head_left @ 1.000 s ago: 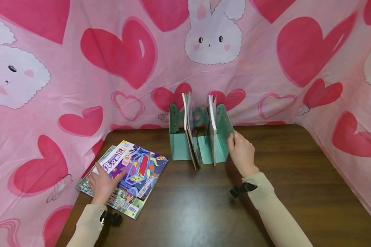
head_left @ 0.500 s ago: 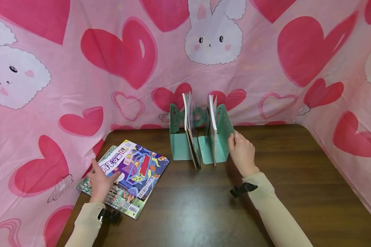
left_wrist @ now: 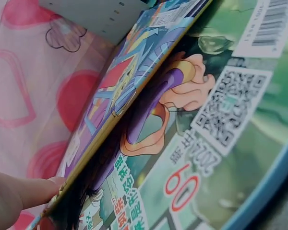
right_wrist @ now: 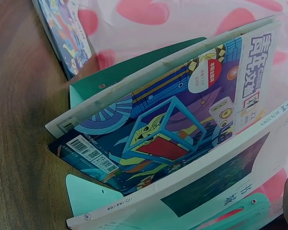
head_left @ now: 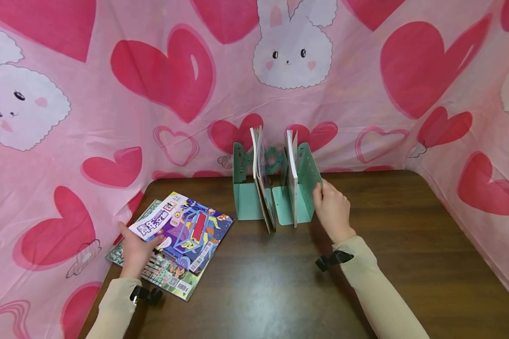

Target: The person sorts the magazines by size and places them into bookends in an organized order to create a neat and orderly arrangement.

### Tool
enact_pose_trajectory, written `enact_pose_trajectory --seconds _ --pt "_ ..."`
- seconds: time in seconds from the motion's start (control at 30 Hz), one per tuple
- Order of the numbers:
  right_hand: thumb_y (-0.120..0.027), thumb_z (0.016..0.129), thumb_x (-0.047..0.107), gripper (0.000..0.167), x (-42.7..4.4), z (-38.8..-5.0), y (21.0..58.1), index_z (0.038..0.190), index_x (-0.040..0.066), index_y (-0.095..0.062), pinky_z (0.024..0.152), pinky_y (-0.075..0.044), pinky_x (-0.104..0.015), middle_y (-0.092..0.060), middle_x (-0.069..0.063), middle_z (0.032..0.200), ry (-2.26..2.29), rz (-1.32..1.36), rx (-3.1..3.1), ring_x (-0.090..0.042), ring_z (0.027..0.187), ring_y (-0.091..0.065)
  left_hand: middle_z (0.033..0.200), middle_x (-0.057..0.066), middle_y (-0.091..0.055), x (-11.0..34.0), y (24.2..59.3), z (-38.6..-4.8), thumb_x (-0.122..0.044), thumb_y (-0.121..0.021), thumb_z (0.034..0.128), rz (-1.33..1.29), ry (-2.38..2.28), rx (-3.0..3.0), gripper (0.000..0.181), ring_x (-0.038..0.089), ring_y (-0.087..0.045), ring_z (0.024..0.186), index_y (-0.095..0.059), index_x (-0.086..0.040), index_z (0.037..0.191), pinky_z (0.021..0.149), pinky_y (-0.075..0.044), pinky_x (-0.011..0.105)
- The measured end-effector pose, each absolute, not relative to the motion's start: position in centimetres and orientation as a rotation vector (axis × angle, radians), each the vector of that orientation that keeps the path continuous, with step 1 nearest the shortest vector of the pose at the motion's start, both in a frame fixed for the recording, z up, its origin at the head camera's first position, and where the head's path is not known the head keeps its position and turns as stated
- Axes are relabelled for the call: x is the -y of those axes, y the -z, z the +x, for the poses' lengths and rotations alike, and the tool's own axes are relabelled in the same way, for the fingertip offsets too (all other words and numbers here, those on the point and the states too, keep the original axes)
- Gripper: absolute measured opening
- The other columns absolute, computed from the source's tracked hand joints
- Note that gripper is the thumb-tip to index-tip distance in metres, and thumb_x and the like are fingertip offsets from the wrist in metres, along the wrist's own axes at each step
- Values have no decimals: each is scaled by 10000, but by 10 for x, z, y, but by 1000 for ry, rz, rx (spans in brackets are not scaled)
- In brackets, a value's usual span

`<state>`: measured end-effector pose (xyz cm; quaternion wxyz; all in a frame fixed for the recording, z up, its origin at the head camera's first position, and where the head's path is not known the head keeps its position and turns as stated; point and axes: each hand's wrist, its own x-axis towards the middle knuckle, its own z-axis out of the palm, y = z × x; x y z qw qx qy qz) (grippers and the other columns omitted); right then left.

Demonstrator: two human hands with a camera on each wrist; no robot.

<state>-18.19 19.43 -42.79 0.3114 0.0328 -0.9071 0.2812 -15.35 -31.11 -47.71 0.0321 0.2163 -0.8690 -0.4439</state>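
My left hand [head_left: 135, 249] grips the near left edge of a purple magazine [head_left: 197, 230], its thumb [left_wrist: 38, 189] on the edge in the left wrist view. The fingers underneath are hidden. Below lies a green magazine [head_left: 176, 282], partly covered; a narrow gap shows between the two in the left wrist view. My right hand [head_left: 334, 212] holds the front edge of the right side panel of a teal metal book rack [head_left: 308, 181]. Upright in the rack stand a purple-covered magazine [right_wrist: 168, 129] with pale ones beside it, and a white book [right_wrist: 221, 177] further right.
The rack stands at the back of a dark wooden table [head_left: 254, 282]. A pink cloth [head_left: 237, 94] with hearts and rabbits hangs behind and at both sides. The magazine pile lies near the table's left edge.
My left hand has slid left across the purple magazine to its edge. That magazine has shifted slightly right on the pile. My right hand stays on the rack.
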Motion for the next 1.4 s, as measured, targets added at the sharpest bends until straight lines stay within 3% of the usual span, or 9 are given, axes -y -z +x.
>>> enact_pose_trajectory --seconds 0.2,0.3,0.4,0.47,0.53,0.8,1.0,1.2,1.4 --pt "-518 1069 156 246 -194 -181 428 928 -10 -631 460 -445 -481 -660 -212 800 -737 86 2389 -335 542 -555 1578 404 -225 310 479 -153 -144 -796 916 743 1504 2563 1160 522 -274 1449 129 -14 1604 1248 -192 598" --pt "-513 1071 162 253 -194 -181 429 930 -10 -634 463 -453 -494 -672 -222 822 -738 84 2393 -345 552 -567 1533 368 -370 309 479 -153 -147 -798 916 763 1566 2529 1044 451 -416 1395 -32 30 1602 1207 -329 528" --pt "-512 1072 163 254 -194 -181 429 948 -14 -644 462 -457 -493 -686 -228 847 -744 84 2396 -345 555 -571 1309 270 -634 309 479 -153 -226 -778 946 780 1598 2545 809 292 -643 1117 -314 83 1533 960 -537 360" --pt "-514 1072 161 250 -194 -181 429 960 -18 -649 463 -457 -484 -688 -229 848 -745 86 2395 -340 555 -571 1071 126 -722 310 478 -154 -293 -755 968 775 1622 2560 685 157 -655 893 -459 75 1465 753 -539 267" --pt "-517 1071 155 246 -194 -181 428 957 -21 -646 460 -445 -465 -676 -222 824 -750 90 2395 -330 546 -558 958 20 -712 310 478 -155 -351 -737 978 777 1648 2563 645 63 -615 766 -524 51 1436 655 -511 218" --pt "-519 1071 153 243 -196 -182 428 958 -22 -643 459 -417 -428 -681 -226 834 -748 91 2397 -312 536 -539 928 -192 -679 297 476 -163 -219 -698 1010 684 2057 2205 631 -1 -682 829 -395 -28 1530 736 -579 187" --pt "-514 1072 154 249 -195 -182 428 963 -25 -648 461 -397 -391 -654 -206 788 -774 88 2409 -299 535 -526 1118 -134 -685 292 474 -167 -127 -709 991 740 2343 1952 635 26 -695 963 -369 -155 1527 823 -584 213" --pt "-513 1072 156 250 -195 -183 427 943 -17 -640 467 -406 -400 -651 -200 780 -766 85 2404 -302 538 -535 1336 -89 -618 290 473 -166 -138 -686 1008 775 2450 1925 692 15 -639 1093 -316 -185 1590 916 -542 186" --pt "-511 1075 165 258 -196 -182 428 961 -21 -648 474 -471 -481 -693 -235 861 -761 72 2411 -345 567 -586 1243 -116 -662 287 479 -164 -14 -682 983 689 2485 1869 682 26 -676 1032 -358 -239 1539 906 -558 223"
